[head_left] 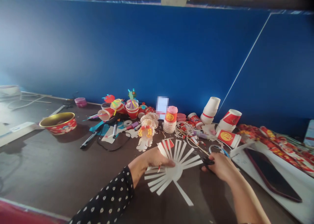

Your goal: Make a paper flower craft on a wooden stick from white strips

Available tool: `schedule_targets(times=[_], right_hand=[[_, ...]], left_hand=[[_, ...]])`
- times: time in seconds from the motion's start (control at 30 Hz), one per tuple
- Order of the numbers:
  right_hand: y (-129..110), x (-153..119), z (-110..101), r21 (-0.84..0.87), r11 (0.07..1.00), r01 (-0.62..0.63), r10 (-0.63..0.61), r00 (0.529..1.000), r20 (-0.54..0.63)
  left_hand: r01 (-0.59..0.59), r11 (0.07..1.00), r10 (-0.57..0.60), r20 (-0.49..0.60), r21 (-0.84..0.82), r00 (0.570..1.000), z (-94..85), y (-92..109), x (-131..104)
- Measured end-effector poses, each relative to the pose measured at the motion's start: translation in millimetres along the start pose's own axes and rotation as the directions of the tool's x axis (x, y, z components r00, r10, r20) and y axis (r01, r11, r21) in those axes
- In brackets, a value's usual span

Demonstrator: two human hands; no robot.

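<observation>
A paper cup [178, 172] is cut into many narrow white strips that fan out around its round base. My left hand [158, 158] grips it from the left, thumb lying across the base. One strip hangs down apart from the others at the front. In my right hand [220, 165] is a pair of scissors [207, 160] with dark handles, close to the tips of the strips on the right. The scissors' blades are hard to make out. Behind my left hand stands a cut-paper piece [147, 127] with frilled edges.
Red and white paper cups [211, 110] stand stacked at the back right. A dark phone [272, 175] lies on a white board at right. Decorated cups [132, 110], markers [114, 131], and paper scraps are spread along the back. A gold-lined red bowl [59, 124] is at left.
</observation>
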State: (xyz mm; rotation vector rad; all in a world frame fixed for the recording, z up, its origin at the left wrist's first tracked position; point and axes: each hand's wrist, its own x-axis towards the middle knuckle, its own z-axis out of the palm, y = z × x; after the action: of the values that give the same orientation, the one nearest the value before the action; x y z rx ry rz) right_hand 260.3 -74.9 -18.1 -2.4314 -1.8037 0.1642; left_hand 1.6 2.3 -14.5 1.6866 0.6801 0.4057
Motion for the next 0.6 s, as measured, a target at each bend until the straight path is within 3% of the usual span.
schedule_targets(times=[0.13,0.3,0.47,0.6], right_hand=[[4.4,-1.2,-2.1,0.053,0.999,0.005,-0.006,0.999,0.035],[13.1,-1.1,-1.5,0.055,0.998,-0.016,0.016,1.0,-0.007],[18.0,-4.1,-7.3,0.058,0.995,-0.081,0.081,0.997,-0.012],[15.7,-5.6,-9.8,-0.039,0.986,-0.16,0.156,0.985,-0.072]], left_hand=[[0.062,0.998,-0.062,0.036,0.007,0.997,3.9,-0.1,-1.3],[0.208,0.977,-0.213,0.138,0.05,0.967,1.5,4.6,-1.4],[0.195,0.98,-0.187,0.155,-0.039,0.97,-0.9,2.3,0.4],[0.106,0.991,-0.088,0.213,-0.078,0.973,-4.7,-5.3,-0.8]])
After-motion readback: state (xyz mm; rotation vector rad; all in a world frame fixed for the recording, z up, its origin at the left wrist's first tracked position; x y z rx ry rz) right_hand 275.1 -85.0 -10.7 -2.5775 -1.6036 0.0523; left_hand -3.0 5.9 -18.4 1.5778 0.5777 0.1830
